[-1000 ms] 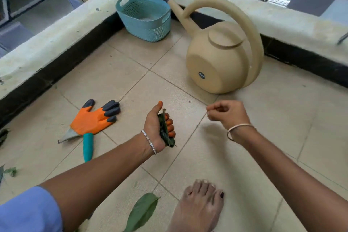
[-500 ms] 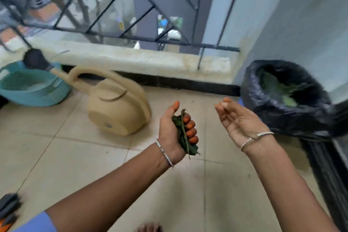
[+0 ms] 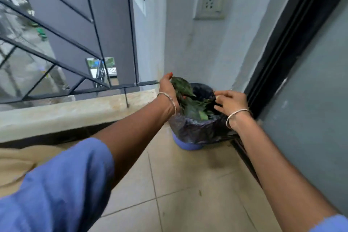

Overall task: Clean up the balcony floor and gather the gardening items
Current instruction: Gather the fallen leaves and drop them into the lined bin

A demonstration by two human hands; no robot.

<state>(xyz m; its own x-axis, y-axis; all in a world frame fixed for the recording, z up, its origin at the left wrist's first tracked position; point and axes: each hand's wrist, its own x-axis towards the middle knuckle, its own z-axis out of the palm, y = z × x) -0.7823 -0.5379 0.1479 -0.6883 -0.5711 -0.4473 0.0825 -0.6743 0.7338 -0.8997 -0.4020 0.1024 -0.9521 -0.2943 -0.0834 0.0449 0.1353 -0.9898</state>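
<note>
Left hand [image 3: 166, 90]: the fingers and thumb are curled round a bunch of dark green leaves [image 3: 181, 85] and grip it. The thumb points up, and the leaves project from the palm side toward the right hand. A thin silver bangle [image 3: 169, 98] sits on this wrist.

Directly below and just beyond the left fingers stands a round blue plastic bin [image 3: 186, 144] lined with a crumpled black plastic bag [image 3: 190, 128]. The gripped bunch is held over the bin's open mouth, at its left edge. A loose heap of green leaves [image 3: 195, 109] lies inside the bag, between the two hands and under their fingertips.

Right hand [image 3: 230, 102]: the fingers [image 3: 221, 93] are spread and loosely extended, holding nothing. They are at the right side of the bag's rim. The frame is blurred here, so contact with the rim cannot be confirmed. A second silver bangle [image 3: 236, 114] is on this wrist.

The bin rests on the beige tiled floor [image 3: 188, 184], in the corner below both hands. A black door frame [image 3: 282, 52] runs just right of the right hand. A concrete ledge [image 3: 75, 109] with a dark metal railing [image 3: 56, 62] lies left of the left hand. A white wall socket [image 3: 210, 4] is mounted high above the fingers.
</note>
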